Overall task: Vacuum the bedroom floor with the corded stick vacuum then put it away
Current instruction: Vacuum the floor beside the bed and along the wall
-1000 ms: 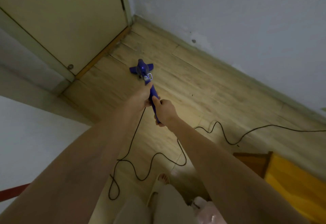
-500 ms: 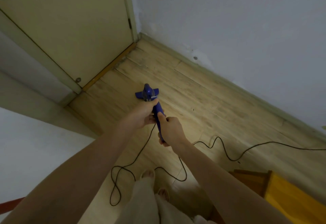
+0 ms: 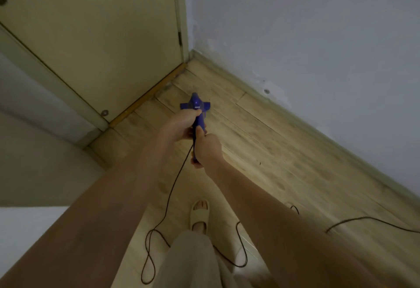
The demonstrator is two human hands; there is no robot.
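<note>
A blue corded stick vacuum [image 3: 197, 106] stands on the wooden floor [image 3: 272, 142] near the corner, seen from above, with its floor head spread just beyond my hands. My left hand [image 3: 179, 125] grips the upper part of the handle. My right hand [image 3: 208, 149] grips the handle just below it, thumb along the shaft. The black power cord [image 3: 169, 199] drops from the handle, loops on the floor by my foot and runs off to the right.
A cream door [image 3: 95, 38] is shut at the far left, its threshold close to the vacuum head. A pale wall with a skirting board [image 3: 318, 133] runs along the right. My slippered foot [image 3: 200, 216] stands between the cord loops.
I have stepped forward towards the door corner. The vacuum head now lies nearer the threshold, the orange item at lower right has left view, and both hands keep their hold.
</note>
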